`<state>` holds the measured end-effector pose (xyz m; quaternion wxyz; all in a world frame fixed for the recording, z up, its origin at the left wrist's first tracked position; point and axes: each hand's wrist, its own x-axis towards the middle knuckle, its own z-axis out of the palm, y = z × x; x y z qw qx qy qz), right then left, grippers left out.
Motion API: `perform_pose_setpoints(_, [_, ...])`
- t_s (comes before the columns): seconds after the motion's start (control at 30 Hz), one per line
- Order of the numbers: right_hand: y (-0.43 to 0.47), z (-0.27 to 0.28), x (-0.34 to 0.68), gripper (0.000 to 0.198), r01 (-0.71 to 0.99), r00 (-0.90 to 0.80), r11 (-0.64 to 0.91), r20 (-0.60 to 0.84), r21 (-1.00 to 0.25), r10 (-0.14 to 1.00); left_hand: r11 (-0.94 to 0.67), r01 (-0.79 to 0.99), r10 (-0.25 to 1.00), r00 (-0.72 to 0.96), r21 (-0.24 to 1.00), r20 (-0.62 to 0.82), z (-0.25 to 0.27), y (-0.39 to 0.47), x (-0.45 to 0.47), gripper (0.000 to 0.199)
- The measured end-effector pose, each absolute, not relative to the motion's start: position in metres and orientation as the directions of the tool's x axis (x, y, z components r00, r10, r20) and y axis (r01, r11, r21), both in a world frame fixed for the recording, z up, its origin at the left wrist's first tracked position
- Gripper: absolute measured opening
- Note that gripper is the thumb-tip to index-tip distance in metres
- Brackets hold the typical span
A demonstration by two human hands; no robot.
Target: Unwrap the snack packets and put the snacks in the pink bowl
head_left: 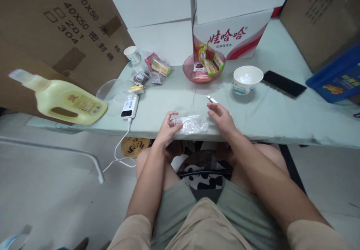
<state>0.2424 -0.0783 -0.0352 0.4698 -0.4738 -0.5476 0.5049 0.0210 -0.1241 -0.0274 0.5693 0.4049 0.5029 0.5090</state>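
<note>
A crinkled piece of clear plastic wrap (192, 124) lies near the table's front edge. My left hand (168, 127) pinches its left end, with the thumb on top. To the right of the wrap, my right hand (221, 119) hovers with its fingers loosely curved and apart, holding nothing that I can see. Just beyond those fingertips a slim white pen-like object (211, 99) shows, partly hidden by the hand; I cannot make out its kind. Farther back, a pink glass bowl (189, 72) contains several wrapped snacks, and a white paper bowl (245, 87) stands to its right.
A black phone (284, 83) and blue container (336, 75) are at right. At left are a white power bank (130, 106) with a hanging cable, a clear round lid (108, 89), several packaged snacks (160, 67), a paper cup (132, 56) and a tilted yellow jug (70, 100). Boxes (160, 42) line the back.
</note>
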Motion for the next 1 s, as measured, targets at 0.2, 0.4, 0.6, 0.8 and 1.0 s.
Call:
perform_pose_setpoints(0.2, [-0.091,-0.028,0.240,0.052,0.363,-0.534,0.225,-0.005,-0.904,0.845,0.153,-0.064,0.985,0.095,0.986,-0.147,-0.030,-0.125,0.021,0.077])
perform_pose_setpoints(0.4, [-0.084,-0.036,0.243,0.033,0.569,-0.268,0.183,0.029,-0.802,0.963,-0.126,0.080,0.946,-0.290,0.989,0.144,-0.042,-0.116,0.019,0.052])
perform_pose_setpoints(0.6, [-0.093,-0.034,0.232,0.028,0.317,-0.394,0.176,0.039,-0.932,0.918,-0.101,0.081,0.995,0.004,0.992,0.101,-0.040,-0.126,0.035,0.049])
perform_pose_setpoints(0.8, [-0.100,-0.030,0.218,0.029,-0.037,-0.547,-0.019,0.004,-0.999,0.837,0.021,0.058,0.978,0.204,0.998,-0.032,-0.038,-0.130,0.047,0.041])
perform_pose_setpoints(1.0, [-0.099,-0.030,0.221,0.058,-0.065,-0.530,-0.245,-0.174,-0.967,0.830,0.064,0.080,0.993,0.091,0.995,-0.071,-0.033,-0.128,0.046,0.035])
